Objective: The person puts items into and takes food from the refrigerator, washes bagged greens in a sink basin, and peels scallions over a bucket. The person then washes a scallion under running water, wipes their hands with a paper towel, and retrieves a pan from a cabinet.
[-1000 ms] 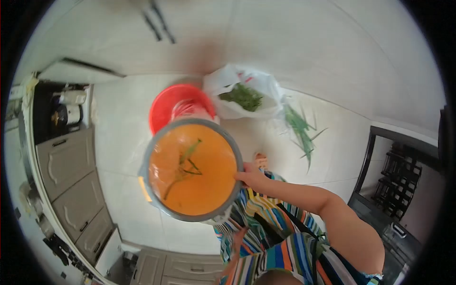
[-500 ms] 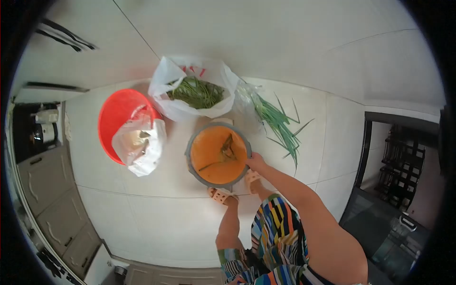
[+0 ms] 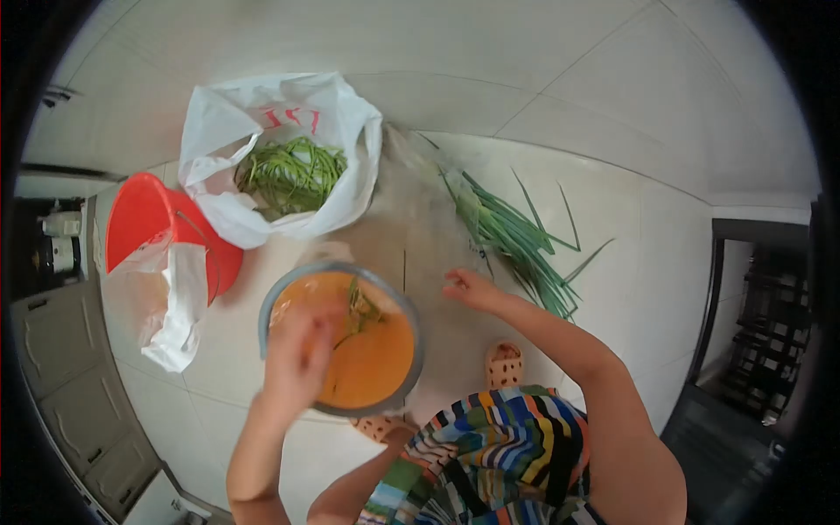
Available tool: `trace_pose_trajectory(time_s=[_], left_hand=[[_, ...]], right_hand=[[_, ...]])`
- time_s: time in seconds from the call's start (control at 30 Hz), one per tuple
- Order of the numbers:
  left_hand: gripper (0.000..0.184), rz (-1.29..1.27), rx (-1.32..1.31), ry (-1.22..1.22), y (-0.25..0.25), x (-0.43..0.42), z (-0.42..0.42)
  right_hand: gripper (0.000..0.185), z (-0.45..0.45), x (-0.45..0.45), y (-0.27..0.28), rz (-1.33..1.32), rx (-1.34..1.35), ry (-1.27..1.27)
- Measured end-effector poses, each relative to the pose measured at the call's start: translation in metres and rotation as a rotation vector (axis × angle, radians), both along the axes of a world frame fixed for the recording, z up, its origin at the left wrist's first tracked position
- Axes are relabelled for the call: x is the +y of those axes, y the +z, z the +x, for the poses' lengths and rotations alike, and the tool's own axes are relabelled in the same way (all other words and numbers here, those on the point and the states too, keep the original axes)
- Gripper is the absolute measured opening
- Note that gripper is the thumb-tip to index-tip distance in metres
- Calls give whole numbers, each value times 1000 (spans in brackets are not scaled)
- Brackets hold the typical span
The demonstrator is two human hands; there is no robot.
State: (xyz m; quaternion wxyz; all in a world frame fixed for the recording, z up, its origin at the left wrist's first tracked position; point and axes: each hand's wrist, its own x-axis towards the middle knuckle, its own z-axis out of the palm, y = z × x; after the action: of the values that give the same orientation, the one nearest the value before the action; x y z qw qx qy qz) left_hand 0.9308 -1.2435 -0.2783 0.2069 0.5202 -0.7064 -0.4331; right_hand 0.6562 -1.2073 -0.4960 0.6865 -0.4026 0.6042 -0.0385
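Note:
A round tub with an orange inside and a grey rim stands on the floor before me, with a few green stalks in it. My left hand is over the left part of this tub, smeared by motion, so its fingers and anything in them cannot be made out. To the right of the tub, my right hand hovers with loosely bent fingers and nothing visible in them. Close beyond it lies a bunch of green onions, partly in a clear plastic bag.
At the back left, a white plastic bag holds a heap of green stalks. Left of it stands a red bucket with a plastic bag over its rim. Cabinets line the left side; a dark rack is at right.
My right hand has let go of the tub's rim and is apart from it. My left hand has come into view over the tub. My view has shifted and come closer to the floor.

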Motion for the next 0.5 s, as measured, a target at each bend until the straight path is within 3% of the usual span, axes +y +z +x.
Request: trace_pose_trajectory(time_s=[0.07, 0.1, 0.17, 0.2, 0.27, 0.33, 0.4, 0.43, 0.5], left_hand=[[17, 207, 340, 143, -9, -39, -49], [16, 165, 276, 27, -19, -50, -71], [15, 101, 97, -238, -40, -67, -107], [15, 75, -17, -384, -50, -76, -121], [14, 6, -136, -384, -86, -88, -144], [13, -45, -261, -397, -120, -99, -161], [14, -144, -405, -436, -146, -102, -173], [14, -143, -423, -439, -154, -98, -175], [21, -240, -1100, -661, -167, -93, -182]], right_hand=[[55, -9, -5, -67, -930, 688, 136], [55, -10, -19, -67, -953, 689, 113], [58, -2, -50, -53, -391, 759, -292], [58, 2, -60, -55, -415, 742, -310], [53, 11, -71, -63, -592, 271, -457], [46, 43, -78, -69, -760, 13, -443], [38, 66, -67, -45, -956, 161, 94], [38, 77, -62, -45, -959, 145, 84], [36, 89, -57, -50, -1093, 48, 166]])
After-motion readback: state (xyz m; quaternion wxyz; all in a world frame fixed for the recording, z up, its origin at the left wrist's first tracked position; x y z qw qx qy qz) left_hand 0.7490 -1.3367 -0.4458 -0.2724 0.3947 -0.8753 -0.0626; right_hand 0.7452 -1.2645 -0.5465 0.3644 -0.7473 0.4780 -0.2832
